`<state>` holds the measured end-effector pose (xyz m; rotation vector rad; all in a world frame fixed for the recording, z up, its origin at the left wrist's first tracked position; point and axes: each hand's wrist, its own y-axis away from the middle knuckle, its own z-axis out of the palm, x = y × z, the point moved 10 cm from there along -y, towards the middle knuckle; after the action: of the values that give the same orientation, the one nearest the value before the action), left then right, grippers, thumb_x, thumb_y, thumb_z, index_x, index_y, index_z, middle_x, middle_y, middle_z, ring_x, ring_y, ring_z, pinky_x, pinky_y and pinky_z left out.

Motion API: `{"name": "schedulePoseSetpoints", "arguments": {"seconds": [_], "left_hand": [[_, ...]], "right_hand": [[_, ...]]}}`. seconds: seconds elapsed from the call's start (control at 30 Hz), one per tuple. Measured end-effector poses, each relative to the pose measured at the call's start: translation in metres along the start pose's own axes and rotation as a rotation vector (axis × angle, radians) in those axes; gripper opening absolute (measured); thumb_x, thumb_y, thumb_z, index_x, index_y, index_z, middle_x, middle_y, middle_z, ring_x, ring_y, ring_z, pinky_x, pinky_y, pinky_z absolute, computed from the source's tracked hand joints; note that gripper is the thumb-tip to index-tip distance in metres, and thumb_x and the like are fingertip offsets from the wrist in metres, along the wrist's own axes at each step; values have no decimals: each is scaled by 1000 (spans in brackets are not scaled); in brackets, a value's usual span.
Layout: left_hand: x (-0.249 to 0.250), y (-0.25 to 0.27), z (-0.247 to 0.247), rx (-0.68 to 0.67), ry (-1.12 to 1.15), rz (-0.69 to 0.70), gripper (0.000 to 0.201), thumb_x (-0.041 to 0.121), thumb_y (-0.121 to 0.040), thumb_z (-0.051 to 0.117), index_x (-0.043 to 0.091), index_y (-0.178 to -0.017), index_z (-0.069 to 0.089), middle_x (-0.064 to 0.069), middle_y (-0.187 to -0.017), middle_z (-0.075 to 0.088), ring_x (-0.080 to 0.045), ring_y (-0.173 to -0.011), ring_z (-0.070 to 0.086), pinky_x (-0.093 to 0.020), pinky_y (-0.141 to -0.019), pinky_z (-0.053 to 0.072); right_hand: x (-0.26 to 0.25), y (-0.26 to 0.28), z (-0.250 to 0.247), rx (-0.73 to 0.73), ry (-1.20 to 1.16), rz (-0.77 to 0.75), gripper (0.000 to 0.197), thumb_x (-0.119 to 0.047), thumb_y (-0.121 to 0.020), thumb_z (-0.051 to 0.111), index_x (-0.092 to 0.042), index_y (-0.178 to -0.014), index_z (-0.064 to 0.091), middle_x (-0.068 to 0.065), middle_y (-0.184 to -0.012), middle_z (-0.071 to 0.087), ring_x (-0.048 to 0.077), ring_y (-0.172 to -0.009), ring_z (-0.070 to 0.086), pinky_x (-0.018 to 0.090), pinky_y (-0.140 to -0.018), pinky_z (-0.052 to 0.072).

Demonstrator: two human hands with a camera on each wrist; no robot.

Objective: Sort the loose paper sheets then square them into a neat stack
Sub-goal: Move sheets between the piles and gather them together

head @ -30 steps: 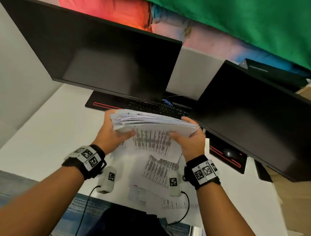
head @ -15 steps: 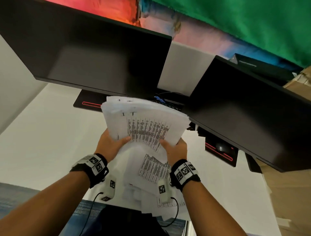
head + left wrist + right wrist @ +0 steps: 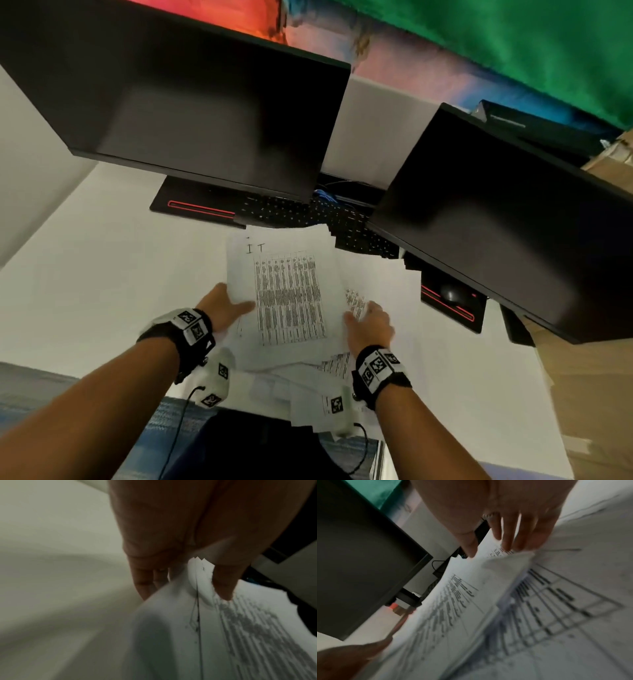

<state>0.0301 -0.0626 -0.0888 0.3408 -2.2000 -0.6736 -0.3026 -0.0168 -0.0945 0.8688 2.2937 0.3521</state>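
A stack of printed paper sheets (image 3: 291,291) lies on the white desk (image 3: 85,274), its top sheet marked "IT" above a dense table. My left hand (image 3: 226,305) pinches the stack's left edge; in the left wrist view the thumb lies on top of the stack (image 3: 223,635) and the fingers (image 3: 142,588) go under it. My right hand (image 3: 370,322) rests at the stack's right side. In the right wrist view, straight, spread fingers (image 3: 513,540) touch the sheet edges. More loose sheets (image 3: 308,394) fan out beneath, toward the desk's near edge and to the right.
Two dark monitors (image 3: 205,113) (image 3: 513,222) hang over the back of the desk. A black keyboard (image 3: 291,209) lies just beyond the papers. A mouse (image 3: 452,293) sits on a red-trimmed pad under the right monitor. A cardboard box (image 3: 599,377) stands at the right.
The stack, held up and tilted in both hands before, now lies flat on the desk over the loose sheets. My right hand has loosened to spread fingers; the left still grips.
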Motion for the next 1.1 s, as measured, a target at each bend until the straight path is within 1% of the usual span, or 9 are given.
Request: {"name": "schedulePoseSetpoints", "arguments": {"seconds": [0.1, 0.27, 0.37, 0.47, 0.6, 0.67, 0.77, 0.93, 1.1], "left_hand": [[-13, -9, 2, 80, 39, -100, 38, 33, -90, 70, 4, -111, 57, -8, -93, 68, -25, -79, 63, -29, -64, 45], [-13, -18, 1, 146, 40, -63, 42, 21, -90, 68, 7, -123, 48, -11, -109, 63, -31, -96, 62, -38, -77, 47], [-9, -14, -8, 153, 92, -1, 38, 19, -91, 67, 11, -125, 51, -9, -109, 67, -33, -97, 65, -39, -80, 51], [-12, -7, -28, 141, 143, 40, 36, 18, -92, 68, 18, -125, 55, -5, -109, 69, -28, -94, 68, -42, -85, 56], [-22, 4, -61, 111, 211, 90, 30, 13, -93, 66, 18, -122, 61, 3, -104, 73, -10, -88, 69, -27, -76, 52], [-32, 4, -71, 94, 206, 84, 26, 12, -93, 67, 15, -119, 64, 4, -105, 74, -10, -90, 70, -32, -84, 54], [-42, 4, -77, 109, 185, 61, 31, 15, -92, 69, 15, -122, 63, 0, -112, 74, -19, -98, 71, -44, -99, 50], [-49, 3, -71, 109, 177, 34, 33, 13, -91, 69, 14, -123, 62, -2, -108, 74, -22, -94, 71, -43, -96, 51], [-41, 5, -67, 138, 49, -3, 41, 18, -93, 68, 9, -130, 55, 1, -112, 64, -27, -100, 64, -35, -90, 45]], "right_hand": [[31, 3, -10, 95, 96, 184, 92, -53, -82, 68, -15, -152, 22, 9, -156, 23, 35, -137, 27, 55, -109, 32], [30, -6, -1, 41, 50, 184, 113, -51, -75, 78, -5, -155, 12, 18, -153, 31, 36, -138, 34, 46, -112, 36], [25, -12, 5, -8, -190, 205, 87, -31, -77, 82, -4, -145, 35, 16, -137, 54, 33, -123, 56, 33, -95, 50], [25, -17, 0, -27, -274, 144, 40, -20, -77, 83, -8, -109, 63, 14, -116, 69, 27, -95, 66, 28, -80, 52], [43, -25, -52, 84, -116, 115, 29, -16, -85, 74, -4, -109, 64, 14, -107, 70, 24, -82, 62, 24, -70, 51], [56, -30, -73, 138, -24, 136, 39, -20, -84, 75, -4, -116, 59, 15, -113, 67, 26, -86, 62, 25, -68, 53], [60, -36, -71, 132, 47, 124, 71, -36, -72, 85, -4, -126, 52, 14, -122, 62, 34, -112, 62, 40, -92, 54], [39, -32, -51, 153, 35, 44, 70, -39, -64, 89, -5, -116, 56, 12, -112, 64, 34, -107, 63, 48, -86, 58], [27, -25, -40, 107, -27, 87, 93, -32, -64, 91, -10, -137, 37, 16, -119, 62, 35, -106, 63, 42, -88, 57]]}}
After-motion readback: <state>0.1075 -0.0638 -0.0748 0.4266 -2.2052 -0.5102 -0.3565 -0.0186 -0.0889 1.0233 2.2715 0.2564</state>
